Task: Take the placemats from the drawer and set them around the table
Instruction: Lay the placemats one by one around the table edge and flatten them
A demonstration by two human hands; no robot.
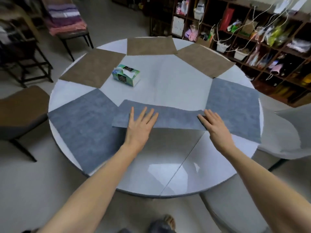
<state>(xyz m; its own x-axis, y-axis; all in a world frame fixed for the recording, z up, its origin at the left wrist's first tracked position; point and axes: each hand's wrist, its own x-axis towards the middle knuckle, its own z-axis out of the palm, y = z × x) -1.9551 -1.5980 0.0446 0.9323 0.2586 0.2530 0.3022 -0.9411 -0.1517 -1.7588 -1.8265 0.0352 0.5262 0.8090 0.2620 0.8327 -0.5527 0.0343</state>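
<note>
A round white table (168, 81) carries placemats around its rim. Three brown placemats lie at the far side: left (92, 68), middle (150, 46), right (205, 62). One grey placemat (84, 130) lies at the near left and another (235, 106) at the right. A third grey placemat (173, 116) lies across the near middle, its ends overlapping both neighbours. My left hand (140, 125) rests flat on its left part with fingers spread. My right hand (215, 125) lies on its right end, fingers straight.
A tissue box (126, 75) stands on the table left of centre. Chairs surround the table: a brown one (21, 108) at left, a white one (286, 132) at right, one with folded cloths (67, 19) at the back. Cluttered shelves (252, 31) fill the back right.
</note>
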